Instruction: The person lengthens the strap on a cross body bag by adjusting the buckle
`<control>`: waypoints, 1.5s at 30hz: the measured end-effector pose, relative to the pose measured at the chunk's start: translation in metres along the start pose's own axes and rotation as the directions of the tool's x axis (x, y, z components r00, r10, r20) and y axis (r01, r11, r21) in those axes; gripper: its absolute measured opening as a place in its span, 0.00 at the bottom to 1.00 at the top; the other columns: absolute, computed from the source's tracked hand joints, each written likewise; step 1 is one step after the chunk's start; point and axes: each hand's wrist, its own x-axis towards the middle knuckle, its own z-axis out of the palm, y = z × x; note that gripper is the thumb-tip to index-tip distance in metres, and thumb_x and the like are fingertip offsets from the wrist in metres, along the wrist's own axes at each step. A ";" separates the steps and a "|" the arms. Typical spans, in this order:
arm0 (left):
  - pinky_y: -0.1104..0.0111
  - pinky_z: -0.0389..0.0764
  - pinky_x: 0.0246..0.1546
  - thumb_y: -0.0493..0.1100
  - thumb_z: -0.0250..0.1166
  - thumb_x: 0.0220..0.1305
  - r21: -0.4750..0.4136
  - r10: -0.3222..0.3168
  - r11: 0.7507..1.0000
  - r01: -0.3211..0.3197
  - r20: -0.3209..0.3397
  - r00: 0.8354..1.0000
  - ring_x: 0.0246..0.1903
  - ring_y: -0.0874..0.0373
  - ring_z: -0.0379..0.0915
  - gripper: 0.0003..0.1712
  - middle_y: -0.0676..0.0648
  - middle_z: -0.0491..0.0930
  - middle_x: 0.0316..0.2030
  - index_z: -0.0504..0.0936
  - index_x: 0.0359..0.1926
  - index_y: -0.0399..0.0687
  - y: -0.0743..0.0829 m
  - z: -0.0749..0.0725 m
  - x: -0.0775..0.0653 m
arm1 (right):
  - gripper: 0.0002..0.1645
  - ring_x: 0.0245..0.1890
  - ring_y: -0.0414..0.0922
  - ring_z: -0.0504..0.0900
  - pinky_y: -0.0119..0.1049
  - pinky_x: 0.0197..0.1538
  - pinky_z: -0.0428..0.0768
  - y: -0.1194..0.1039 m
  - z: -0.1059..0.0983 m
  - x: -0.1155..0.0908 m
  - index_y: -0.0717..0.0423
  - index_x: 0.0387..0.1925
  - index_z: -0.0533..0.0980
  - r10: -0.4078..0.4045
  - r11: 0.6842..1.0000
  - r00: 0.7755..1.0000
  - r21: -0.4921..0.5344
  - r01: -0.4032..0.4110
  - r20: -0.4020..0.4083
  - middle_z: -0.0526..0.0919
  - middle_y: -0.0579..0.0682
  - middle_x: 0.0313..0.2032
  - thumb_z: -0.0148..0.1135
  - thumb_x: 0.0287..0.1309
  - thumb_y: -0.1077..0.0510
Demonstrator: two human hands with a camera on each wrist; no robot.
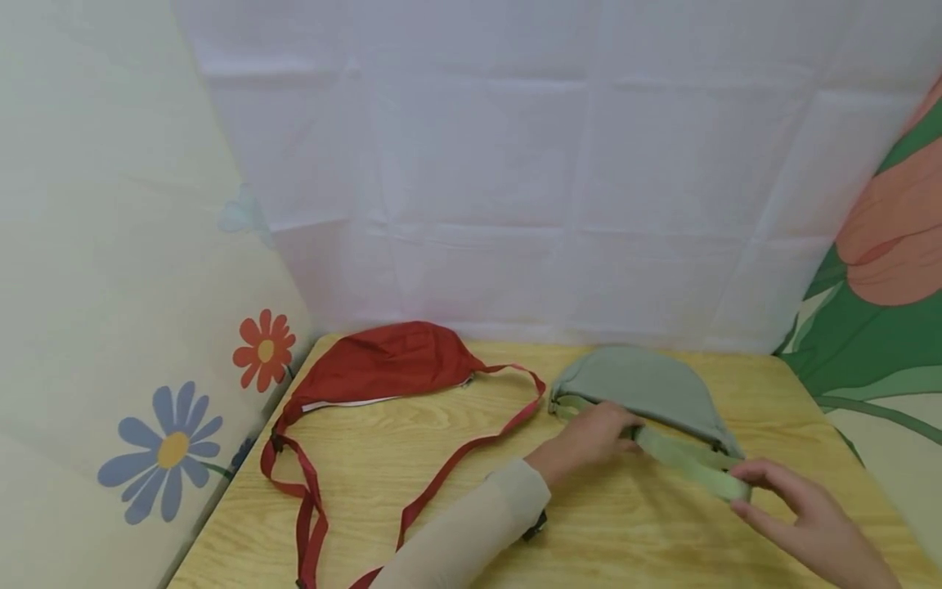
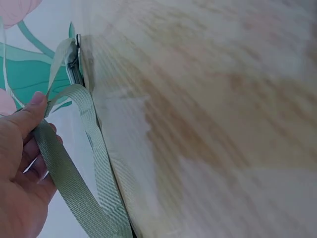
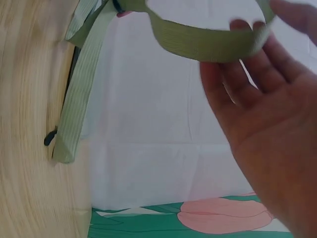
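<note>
A grey-green waist bag (image 1: 633, 384) lies at the back right of the table, its curved side toward the white cloth. My left hand (image 1: 594, 438) pinches its green webbing strap (image 1: 684, 462) just in front of the bag. In the left wrist view the strap (image 2: 74, 183) passes between thumb and fingers and hangs in folds. To the right, my right hand (image 1: 809, 519) holds a raised loop of the same strap between thumb and fingertips. The right wrist view shows this loop (image 3: 208, 43) curving over the fingers.
A red waist bag (image 1: 390, 360) lies at the back left, its long red strap (image 1: 441, 474) looping toward the front, partly behind my left sleeve (image 1: 471, 523). A black buckle (image 1: 536, 526) lies beside that sleeve. White cloth (image 1: 515, 164) hangs behind the wooden table (image 1: 625, 548).
</note>
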 end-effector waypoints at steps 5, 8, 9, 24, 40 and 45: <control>0.75 0.74 0.58 0.49 0.65 0.71 0.042 0.034 0.999 -0.035 0.026 0.999 0.60 0.65 0.74 0.23 0.59 0.80 0.60 0.79 0.65 0.59 0.001 -0.003 -0.001 | 0.12 0.48 0.28 0.78 0.32 0.46 0.81 0.003 0.002 0.003 0.53 0.50 0.77 -0.011 0.990 0.963 0.137 -0.027 0.269 0.82 0.41 0.46 0.64 0.67 0.61; 0.75 0.73 0.59 0.48 0.65 0.71 0.045 0.034 0.998 -0.036 0.031 0.999 0.60 0.65 0.74 0.22 0.59 0.79 0.60 0.79 0.65 0.59 0.000 -0.003 -0.002 | 0.11 0.49 0.31 0.79 0.31 0.47 0.81 0.003 0.003 0.006 0.53 0.51 0.77 -0.084 0.972 0.925 0.233 -0.005 0.371 0.82 0.42 0.47 0.61 0.70 0.62; 0.75 0.73 0.59 0.48 0.65 0.71 0.047 0.036 0.998 -0.037 0.030 0.999 0.60 0.65 0.74 0.22 0.58 0.80 0.60 0.79 0.65 0.58 0.000 -0.003 -0.002 | 0.11 0.49 0.32 0.80 0.31 0.48 0.81 0.003 0.003 0.007 0.54 0.52 0.77 -0.114 0.964 0.913 0.266 0.006 0.391 0.82 0.42 0.47 0.60 0.70 0.63; 0.76 0.74 0.57 0.53 0.68 0.66 0.079 0.053 0.995 -0.053 -0.003 0.999 0.58 0.65 0.75 0.24 0.59 0.81 0.57 0.80 0.62 0.56 -0.004 -0.006 -0.009 | 0.12 0.46 0.26 0.80 0.28 0.43 0.81 0.026 0.008 0.041 0.62 0.53 0.79 -0.086 0.993 0.990 0.084 0.077 0.114 0.86 0.41 0.46 0.56 0.72 0.65; 0.76 0.74 0.56 0.53 0.68 0.66 0.107 0.073 0.992 -0.070 -0.024 0.997 0.57 0.64 0.76 0.23 0.58 0.82 0.55 0.81 0.60 0.55 -0.004 -0.007 -0.010 | 0.21 0.49 0.29 0.79 0.32 0.47 0.83 0.055 0.014 0.060 0.70 0.58 0.76 -0.055 0.997 0.992 -0.053 0.062 0.117 0.83 0.66 0.52 0.65 0.64 0.67; 0.76 0.74 0.57 0.53 0.69 0.66 0.088 0.068 0.994 -0.065 -0.029 0.997 0.58 0.64 0.75 0.23 0.58 0.81 0.56 0.81 0.61 0.56 -0.006 -0.006 -0.009 | 0.21 0.48 0.40 0.83 0.38 0.46 0.83 0.064 0.015 0.061 0.68 0.57 0.78 -0.017 0.994 0.987 -0.106 0.034 0.157 0.84 0.63 0.52 0.67 0.64 0.64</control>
